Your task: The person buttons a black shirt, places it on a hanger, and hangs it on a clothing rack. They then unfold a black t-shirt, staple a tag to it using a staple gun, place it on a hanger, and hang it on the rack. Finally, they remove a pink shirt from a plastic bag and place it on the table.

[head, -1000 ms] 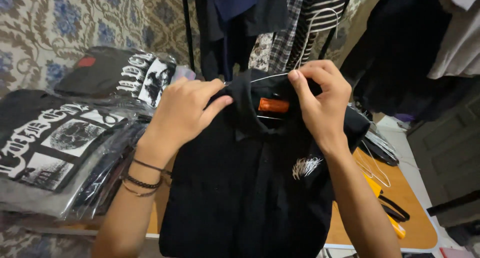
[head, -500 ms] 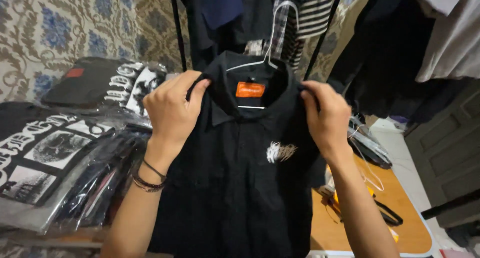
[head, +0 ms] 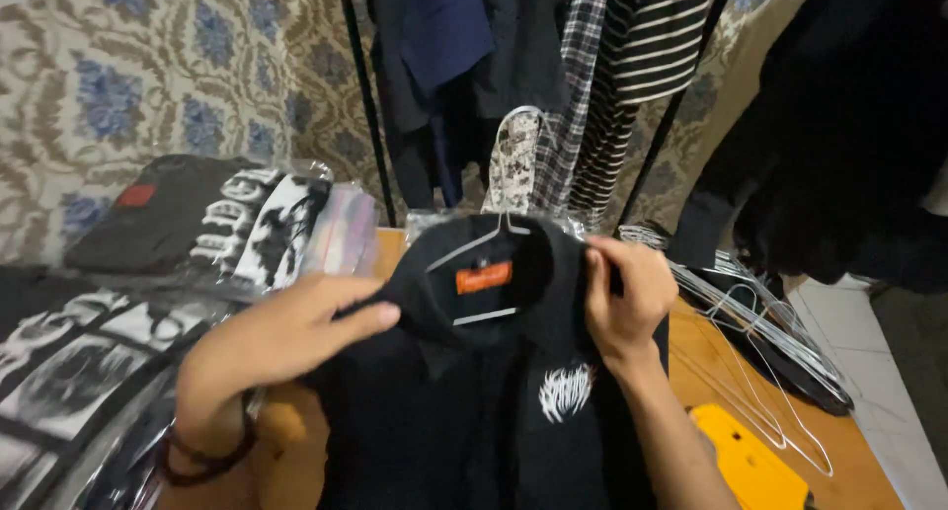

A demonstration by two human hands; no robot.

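Observation:
A black collared shirt (head: 494,421) with an orange neck label and a small white chest print hangs on a white wire hanger (head: 486,243) in front of me. My right hand (head: 624,298) pinches the shirt's collar and shoulder on the right side. My left hand (head: 286,332), with dark bracelets on the wrist, rests flat with fingers stretched against the shirt's left shoulder, not clearly gripping it.
Bagged black printed shirts (head: 89,372) are stacked at left on a wooden table (head: 711,362). Loose wire hangers (head: 760,342) and a yellow object (head: 750,466) lie at right. A clothes rack (head: 553,76) with dark, plaid and striped garments stands behind.
The shirt has come lower and closer to the table. My left hand has let go of the collar and now lies flat on the shoulder; the right hand keeps its hold.

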